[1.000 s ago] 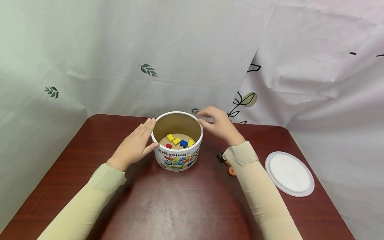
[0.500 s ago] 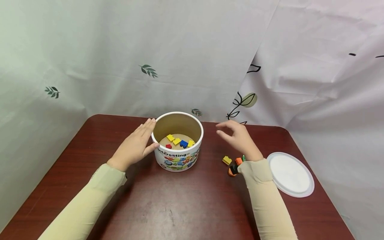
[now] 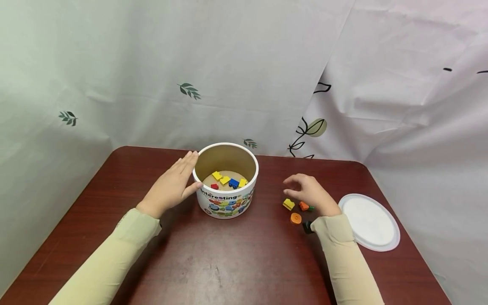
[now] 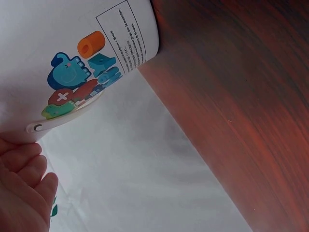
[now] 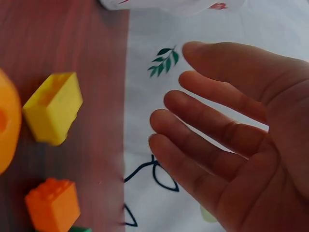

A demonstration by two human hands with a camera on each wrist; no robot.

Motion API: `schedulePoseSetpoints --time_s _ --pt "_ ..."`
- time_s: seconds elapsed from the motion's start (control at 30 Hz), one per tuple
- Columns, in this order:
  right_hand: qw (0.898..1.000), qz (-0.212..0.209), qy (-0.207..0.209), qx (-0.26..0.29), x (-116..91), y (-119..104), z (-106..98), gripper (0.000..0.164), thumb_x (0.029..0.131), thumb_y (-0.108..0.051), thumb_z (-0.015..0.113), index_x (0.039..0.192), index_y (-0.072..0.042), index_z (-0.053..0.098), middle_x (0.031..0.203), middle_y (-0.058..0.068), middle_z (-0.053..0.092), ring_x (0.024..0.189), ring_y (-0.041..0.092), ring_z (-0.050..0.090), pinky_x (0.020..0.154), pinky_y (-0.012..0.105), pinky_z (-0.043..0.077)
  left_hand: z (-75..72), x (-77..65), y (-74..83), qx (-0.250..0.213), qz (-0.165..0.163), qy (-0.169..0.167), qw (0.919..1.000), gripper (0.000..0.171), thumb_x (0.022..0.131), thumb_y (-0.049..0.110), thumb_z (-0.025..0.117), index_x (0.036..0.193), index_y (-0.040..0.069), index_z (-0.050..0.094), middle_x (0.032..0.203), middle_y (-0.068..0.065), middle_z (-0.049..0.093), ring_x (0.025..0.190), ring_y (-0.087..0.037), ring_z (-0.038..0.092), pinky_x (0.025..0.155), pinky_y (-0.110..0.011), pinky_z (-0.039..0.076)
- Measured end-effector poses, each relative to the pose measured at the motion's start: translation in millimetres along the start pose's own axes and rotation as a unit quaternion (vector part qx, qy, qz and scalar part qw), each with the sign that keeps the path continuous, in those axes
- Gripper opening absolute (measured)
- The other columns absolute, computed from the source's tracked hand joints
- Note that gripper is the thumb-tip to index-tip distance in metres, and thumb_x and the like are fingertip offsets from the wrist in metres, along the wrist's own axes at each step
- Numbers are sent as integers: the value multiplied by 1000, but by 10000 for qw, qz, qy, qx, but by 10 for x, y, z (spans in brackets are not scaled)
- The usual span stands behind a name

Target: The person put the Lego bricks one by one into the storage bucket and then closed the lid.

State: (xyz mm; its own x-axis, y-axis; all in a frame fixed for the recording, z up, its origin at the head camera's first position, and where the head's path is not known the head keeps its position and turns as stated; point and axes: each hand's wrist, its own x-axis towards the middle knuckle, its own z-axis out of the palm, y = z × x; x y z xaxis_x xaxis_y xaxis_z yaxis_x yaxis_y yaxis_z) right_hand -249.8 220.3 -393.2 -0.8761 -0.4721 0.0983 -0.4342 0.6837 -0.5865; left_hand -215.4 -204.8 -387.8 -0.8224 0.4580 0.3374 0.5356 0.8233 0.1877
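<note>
My left hand point(image 3: 167, 188) rests against the left side of a round white bucket point(image 3: 225, 207), fingers straight along its rim and the thumb at the front. Inside the bucket lie several building blocks, among them a blue block point(image 3: 234, 183) and a red block point(image 3: 214, 186). Holding nothing, my right hand point(image 3: 310, 194) hovers with loosely bent fingers above and behind a yellow block point(image 5: 53, 108) on the table. Close by are an orange block point(image 5: 53, 205) with a green piece under or beside it, a round orange piece point(image 3: 295, 218) and a black piece point(image 3: 307, 227), partly hidden by the sleeve.
A white round lid point(image 3: 370, 220) lies flat at the right of the dark red-brown table point(image 3: 217, 262). Behind the table hangs a pale cloth point(image 3: 244, 76) with leaf prints.
My right hand has moved from the bucket's right rim rightward and down toward the loose blocks, which the forearm now hides less. The left hand and bucket stay put.
</note>
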Motion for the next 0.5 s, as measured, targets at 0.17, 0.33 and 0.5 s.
schedulePoseSetpoints --time_s 0.17,0.33,0.5 --pt "9993 119 -344 -53 -39 87 23 31 89 -8 76 117 4 69 108 17 71 91 24 69 80 40 60 5 -3 -4 -1 -4 9 10000 84 98 37 66 155 -9 27 162 -25 29 152 -38 22 125 -50 20" --pt "9964 156 -719 -411 -43 152 43 29 87 -4 77 114 2 71 104 12 70 92 25 68 79 39 60 0 -1 3 -1 -6 6 10000 84 97 38 66 155 -9 27 162 -25 29 152 -38 23 124 -51 21" --pt "9931 133 -1030 -548 -27 169 38 28 86 0 78 113 1 71 105 10 70 94 24 68 79 38 59 -12 -1 13 -29 -10 2 10000 84 97 37 66 155 -10 27 162 -25 28 152 -38 23 124 -51 20"
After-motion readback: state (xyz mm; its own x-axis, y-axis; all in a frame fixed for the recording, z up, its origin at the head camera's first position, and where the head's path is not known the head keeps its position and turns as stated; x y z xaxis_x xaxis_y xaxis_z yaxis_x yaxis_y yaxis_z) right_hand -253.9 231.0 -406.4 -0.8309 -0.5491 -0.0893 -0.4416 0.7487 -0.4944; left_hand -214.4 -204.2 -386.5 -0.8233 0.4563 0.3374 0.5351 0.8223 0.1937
